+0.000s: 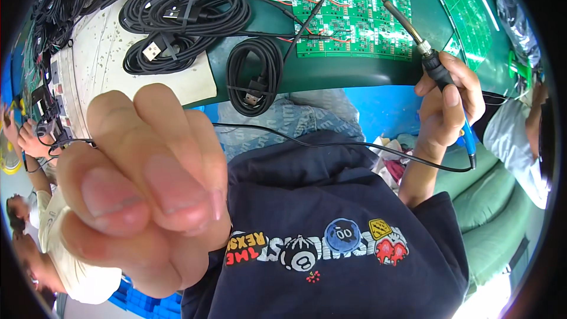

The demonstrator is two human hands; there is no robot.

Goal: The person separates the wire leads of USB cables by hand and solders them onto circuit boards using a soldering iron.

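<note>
My right hand [452, 97] grips a soldering iron [438, 70] with a black-and-blue handle. Its metal tip points up and left, over a panel of green circuit boards [354, 18] at the far side of the bench; I cannot tell whether it touches. Thin red and black wires run onto the panel from black cables. My left hand [144, 195] is raised very large in front of the view, its fingers curled and bunched together, with nothing showing in them. Behind it lies a coiled black USB cable [255, 77] at the bench edge.
More coiled black cables [186, 9] lie on a pale board [201, 82] at the left. Another green panel [463, 12] stands at the far right. The iron's black cord [331, 143] crosses in front of my lap. Co-workers sit at the left, one with hands [32, 136] over the bench.
</note>
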